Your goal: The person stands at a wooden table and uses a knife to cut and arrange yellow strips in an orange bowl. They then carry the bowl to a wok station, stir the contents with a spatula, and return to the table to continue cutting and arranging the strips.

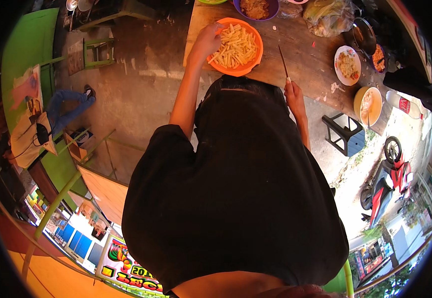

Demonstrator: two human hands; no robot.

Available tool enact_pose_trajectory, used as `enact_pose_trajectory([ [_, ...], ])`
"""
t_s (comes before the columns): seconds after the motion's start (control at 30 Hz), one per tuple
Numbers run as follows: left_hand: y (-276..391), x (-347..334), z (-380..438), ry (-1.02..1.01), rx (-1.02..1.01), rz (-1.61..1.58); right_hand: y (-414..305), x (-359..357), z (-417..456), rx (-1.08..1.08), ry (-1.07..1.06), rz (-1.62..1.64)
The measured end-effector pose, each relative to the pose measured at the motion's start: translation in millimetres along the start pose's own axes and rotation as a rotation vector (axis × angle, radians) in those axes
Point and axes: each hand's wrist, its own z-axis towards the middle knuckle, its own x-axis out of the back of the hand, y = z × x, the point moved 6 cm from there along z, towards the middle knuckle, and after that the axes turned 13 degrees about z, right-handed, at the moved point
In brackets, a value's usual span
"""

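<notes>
An orange plastic bowl (259, 46) full of pale cut strips (236, 46), possibly potato, sits at the near edge of the wooden table, just in front of me. My left hand (207, 39) is at the bowl's left rim with its fingers curled over the edge. Whether those fingers pinch the rim or a strip cannot be told. In my right hand (294, 95) is a knife (283, 61) by its pale handle. The thin blade points away from me over the table, to the right of the bowl and apart from it.
The wooden table (305, 63) also bears a purple bowl (275, 13) of brownish food, plastic bags (329, 18), a floral plate (337, 69), a yellow bowl (376, 108) and a plastic bottle (394, 98). A dark plastic stool (350, 139) stands at right. Someone sits (33, 138) far left.
</notes>
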Motion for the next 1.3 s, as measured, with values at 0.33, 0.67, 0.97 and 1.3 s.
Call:
enact_pose_trajectory([
  [0.33,7,32,-55,-0.099,0.165,-0.019,-1,0,-1,-0.073,-0.004,0.004],
  [0.67,22,-37,-78,-0.097,-0.151,0.195,2,-2,6,-0.061,-0.040,0.020],
  [0.97,42,-27,-57,0.024,-0.138,-0.124,9,0,0,-0.058,-0.005,0.032],
  [1.3,30,-20,-20,0.081,-0.067,-0.226,11,-4,-1,0.021,-0.002,0.080],
])
